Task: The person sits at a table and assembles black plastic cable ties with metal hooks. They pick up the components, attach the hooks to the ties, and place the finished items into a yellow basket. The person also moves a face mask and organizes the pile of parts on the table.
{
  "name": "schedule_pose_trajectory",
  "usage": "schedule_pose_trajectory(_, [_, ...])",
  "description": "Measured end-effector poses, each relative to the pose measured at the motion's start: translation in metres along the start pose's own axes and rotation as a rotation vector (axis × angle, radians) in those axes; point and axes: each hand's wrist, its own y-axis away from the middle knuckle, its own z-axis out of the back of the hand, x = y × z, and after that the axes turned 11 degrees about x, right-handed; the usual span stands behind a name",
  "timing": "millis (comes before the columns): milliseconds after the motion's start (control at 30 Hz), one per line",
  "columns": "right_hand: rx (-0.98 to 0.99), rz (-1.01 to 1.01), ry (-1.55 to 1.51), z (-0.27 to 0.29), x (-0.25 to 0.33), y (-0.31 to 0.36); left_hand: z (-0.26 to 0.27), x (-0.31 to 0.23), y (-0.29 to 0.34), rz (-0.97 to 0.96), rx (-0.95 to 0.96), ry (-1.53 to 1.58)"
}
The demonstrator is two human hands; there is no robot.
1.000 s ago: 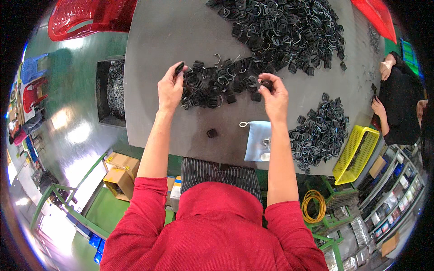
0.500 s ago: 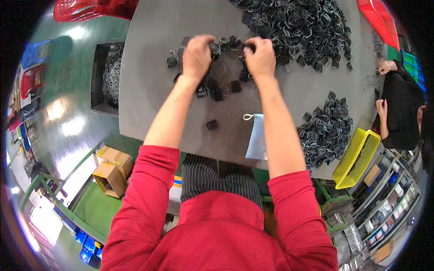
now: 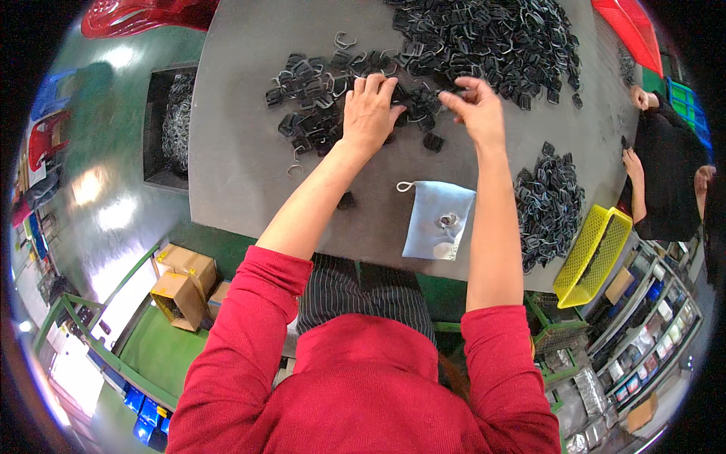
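Note:
My left hand (image 3: 370, 113) lies over a loose spread of small black plastic pieces with wire hooks (image 3: 308, 87), fingers stretched out and thumb apart. My right hand (image 3: 482, 113) hovers at the right side of this spread, thumb and forefinger apart; I see nothing held between them. Behind it rises a big heap of the same black hooked pieces (image 3: 484, 45). A single black piece (image 3: 433, 141) sits a little apart between my hands. Close to my right forearm is a pale blue cloth pouch (image 3: 435, 219) with a white loop.
A second heap of hooked pieces (image 3: 550, 208) lies at the right beside a yellow basket (image 3: 594, 257). A black bin (image 3: 168, 129) of metal wire parts stands off the table's left edge. Across the table, at right, is a person in black (image 3: 665, 170).
My left hand has moved right and slightly down, uncovering pieces on the left. My right hand has shifted right and opened. The pouch shows more fully now.

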Motion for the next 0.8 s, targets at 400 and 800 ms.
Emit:
schedule_pose_trajectory(400, [-0.072, -0.272, -0.601, 0.013, -0.04, 0.052, -0.006, -0.015, -0.02, 0.087, 0.036, 0.037])
schedule_pose_trajectory(800, [-0.168, -0.056, 0.381, -0.02, -0.011, 0.01, 0.015, 0.041, 0.003, 0.085, 0.146, 0.208])
